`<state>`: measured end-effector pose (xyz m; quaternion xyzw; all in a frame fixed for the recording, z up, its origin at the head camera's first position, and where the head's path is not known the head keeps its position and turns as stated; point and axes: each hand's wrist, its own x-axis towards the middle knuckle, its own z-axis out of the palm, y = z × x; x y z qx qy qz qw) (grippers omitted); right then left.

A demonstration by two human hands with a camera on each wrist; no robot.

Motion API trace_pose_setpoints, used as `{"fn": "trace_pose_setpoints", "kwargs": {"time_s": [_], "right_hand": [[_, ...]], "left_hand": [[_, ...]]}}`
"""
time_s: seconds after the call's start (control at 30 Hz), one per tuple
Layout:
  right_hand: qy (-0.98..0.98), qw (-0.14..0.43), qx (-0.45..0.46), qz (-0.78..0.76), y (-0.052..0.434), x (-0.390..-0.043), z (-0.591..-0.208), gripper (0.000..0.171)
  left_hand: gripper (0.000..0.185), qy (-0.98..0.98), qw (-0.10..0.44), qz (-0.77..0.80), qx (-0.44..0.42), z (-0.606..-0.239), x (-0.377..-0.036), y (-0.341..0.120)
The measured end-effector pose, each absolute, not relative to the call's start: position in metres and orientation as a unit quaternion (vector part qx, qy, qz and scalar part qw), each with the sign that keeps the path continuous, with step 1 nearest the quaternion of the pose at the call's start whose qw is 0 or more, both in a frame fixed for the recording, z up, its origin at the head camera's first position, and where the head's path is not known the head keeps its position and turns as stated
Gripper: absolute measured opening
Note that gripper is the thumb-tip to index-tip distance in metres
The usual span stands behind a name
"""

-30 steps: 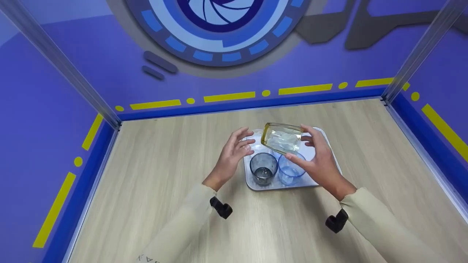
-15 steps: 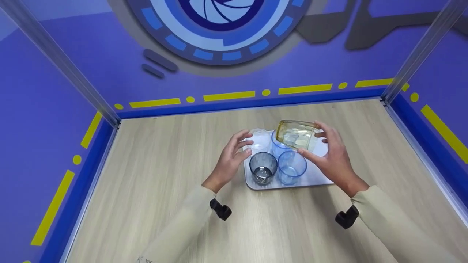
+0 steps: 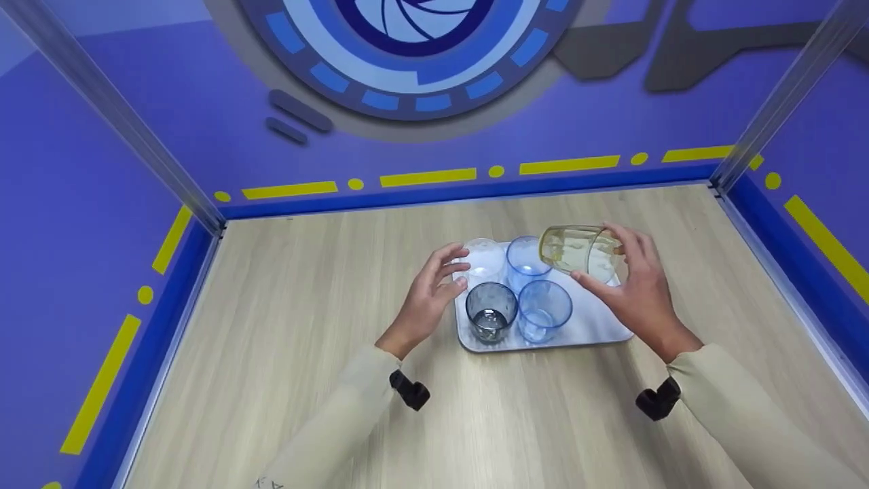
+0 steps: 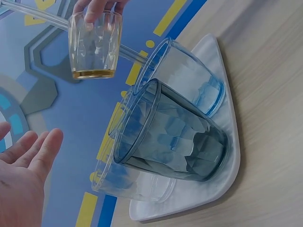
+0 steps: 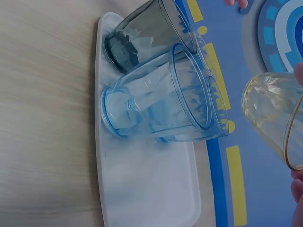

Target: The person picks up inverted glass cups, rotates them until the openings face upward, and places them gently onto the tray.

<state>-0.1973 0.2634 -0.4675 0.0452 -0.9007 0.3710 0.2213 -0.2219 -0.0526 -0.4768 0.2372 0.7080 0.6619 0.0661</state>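
Observation:
My right hand (image 3: 645, 295) holds a yellow-tinted drinking glass (image 3: 577, 250) near its rim, thumb and fingers on opposite sides. The glass lies sideways in the air above the tray's far right part, its base toward the left. On the white tray (image 3: 597, 322) stand a dark grey glass (image 3: 490, 312), a blue glass (image 3: 545, 312) beside it, a second blue glass (image 3: 526, 261) behind, and a clear glass (image 3: 483, 261) at the back left. My left hand (image 3: 424, 292) hovers at the tray's left edge, its loosely bent fingers holding nothing. In the left wrist view its fingers (image 4: 45, 151) are apart from the glasses.
The tray rests on a wooden table (image 3: 326, 305). A blue-purple back wall (image 3: 380, 159) with yellow dashes closes off the far side, and side panels stand left and right. The tray's right part has bare surface (image 5: 147, 184).
My right hand has moved right with the yellow glass, away from the left hand, uncovering the blue glasses. The left hand stays nearly in place.

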Motion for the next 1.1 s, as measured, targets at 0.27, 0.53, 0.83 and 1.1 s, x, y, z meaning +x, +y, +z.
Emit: {"fn": "trace_pose_setpoints", "kwargs": {"time_s": [0.27,0.53,0.83,1.1], "right_hand": [[-0.923,0.198,0.01,0.331,0.275,-0.2,-0.474,0.08],[-0.933,0.174,-0.012,0.316,0.28,-0.202,-0.48,0.08],[-0.937,0.16,-0.007,0.309,0.278,-0.202,-0.487,0.081],[-0.943,0.151,-0.002,0.298,0.275,-0.205,-0.495,0.081]], "left_hand": [[0.054,0.705,0.06,0.665,0.239,-0.481,-0.221,-0.056],[0.054,0.701,0.064,0.671,0.233,-0.481,-0.221,-0.056],[0.05,0.769,0.018,0.596,0.23,-0.482,-0.218,-0.055],[0.049,0.831,-0.028,0.499,0.243,-0.483,-0.213,-0.053]]}}
